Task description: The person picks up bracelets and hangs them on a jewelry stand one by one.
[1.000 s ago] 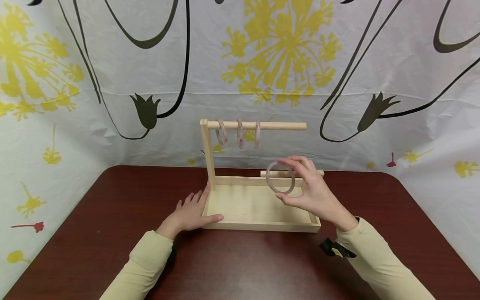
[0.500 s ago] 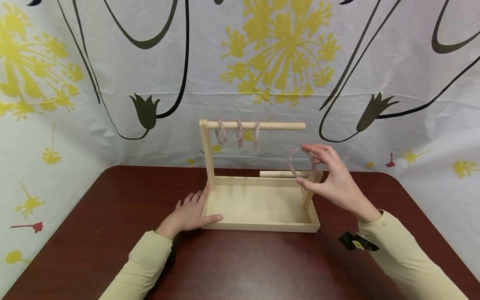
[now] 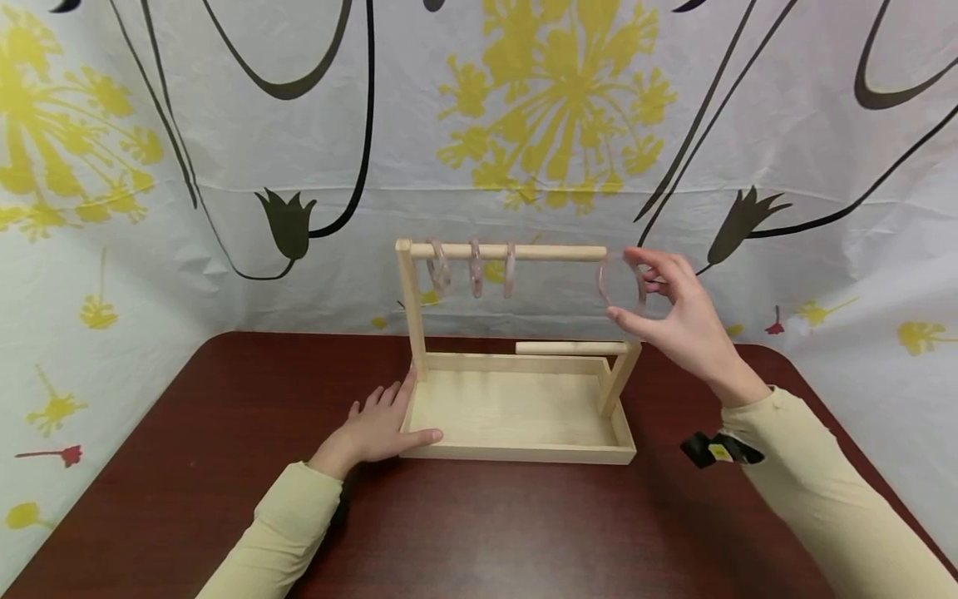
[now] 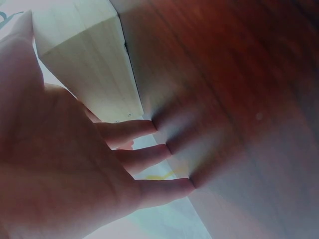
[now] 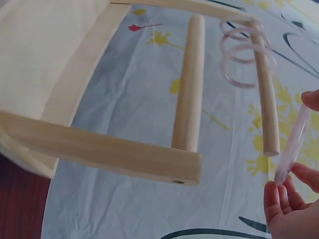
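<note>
My right hand [image 3: 688, 320] pinches a pale pink, translucent bangle [image 5: 294, 144] between thumb and fingers. It is held just off the free right end of the upper wooden rod [image 3: 557, 251], with a small gap showing in the right wrist view. Three similar bangles hang towards the rod's left: one by the post [image 3: 440, 270], a middle bangle [image 3: 476, 270] and a right-hand bangle [image 3: 510, 270]. My left hand [image 3: 374, 428] rests spread at the left side of the stand's wooden tray [image 3: 516, 454], thumb over the front corner, several fingertips touching the table.
A shorter post [image 3: 619, 378] at the tray's right carries a lower rod [image 3: 569, 348] pointing left. The left post [image 3: 412, 312] bears the upper rod. The stand is on a dark reddish-brown table [image 3: 479, 524], before a white patterned cloth [image 3: 344, 150].
My right hand has carried the bangle up and to the right, from above the tray to the upper rod's free end. The left hand stays put.
</note>
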`<act>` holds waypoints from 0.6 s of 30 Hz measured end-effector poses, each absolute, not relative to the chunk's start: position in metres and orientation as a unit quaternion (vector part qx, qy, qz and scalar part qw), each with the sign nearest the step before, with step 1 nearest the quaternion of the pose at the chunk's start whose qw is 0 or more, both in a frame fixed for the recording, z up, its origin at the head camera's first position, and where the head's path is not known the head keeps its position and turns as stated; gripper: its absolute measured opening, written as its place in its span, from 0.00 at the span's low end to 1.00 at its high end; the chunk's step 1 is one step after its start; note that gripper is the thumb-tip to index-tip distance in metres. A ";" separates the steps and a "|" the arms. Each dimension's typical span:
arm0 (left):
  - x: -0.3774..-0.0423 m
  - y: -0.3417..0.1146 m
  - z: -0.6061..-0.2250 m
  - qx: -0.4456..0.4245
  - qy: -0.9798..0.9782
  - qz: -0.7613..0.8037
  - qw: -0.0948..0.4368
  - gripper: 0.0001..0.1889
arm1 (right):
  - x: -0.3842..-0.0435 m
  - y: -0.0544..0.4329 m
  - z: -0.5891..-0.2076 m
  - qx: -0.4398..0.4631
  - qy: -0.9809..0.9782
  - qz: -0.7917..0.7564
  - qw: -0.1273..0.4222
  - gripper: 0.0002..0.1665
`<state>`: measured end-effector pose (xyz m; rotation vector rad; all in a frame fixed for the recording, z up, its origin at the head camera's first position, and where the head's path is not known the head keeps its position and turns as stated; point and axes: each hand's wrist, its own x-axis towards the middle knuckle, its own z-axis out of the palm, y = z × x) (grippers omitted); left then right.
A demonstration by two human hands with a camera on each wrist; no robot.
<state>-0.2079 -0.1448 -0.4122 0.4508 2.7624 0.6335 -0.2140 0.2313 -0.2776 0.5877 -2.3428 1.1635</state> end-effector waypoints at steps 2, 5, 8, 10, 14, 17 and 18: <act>-0.208 -0.145 -0.412 0.156 0.954 0.219 0.136 0.57 | -0.218 0.230 -0.275 0.198 -0.846 0.442 0.223 0.41; -0.208 -0.145 -0.413 0.156 0.953 0.219 0.137 0.57 | -0.225 0.227 -0.275 0.182 -0.850 0.442 0.221 0.40; -0.207 -0.145 -0.413 0.157 0.953 0.219 0.137 0.57 | -0.230 0.224 -0.277 0.180 -0.860 0.422 0.222 0.41; -0.207 -0.145 -0.413 0.157 0.953 0.219 0.135 0.57 | -0.234 0.221 -0.277 0.184 -0.865 0.410 0.224 0.43; -0.207 -0.145 -0.412 0.157 0.954 0.219 0.133 0.56 | -0.243 0.216 -0.277 0.201 -0.868 0.396 0.221 0.44; -0.207 -0.145 -0.412 0.158 0.954 0.219 0.131 0.57 | -0.248 0.215 -0.278 0.213 -0.870 0.390 0.216 0.42; -0.207 -0.145 -0.412 0.159 0.954 0.220 0.130 0.57 | -0.250 0.215 -0.279 0.217 -0.869 0.389 0.216 0.42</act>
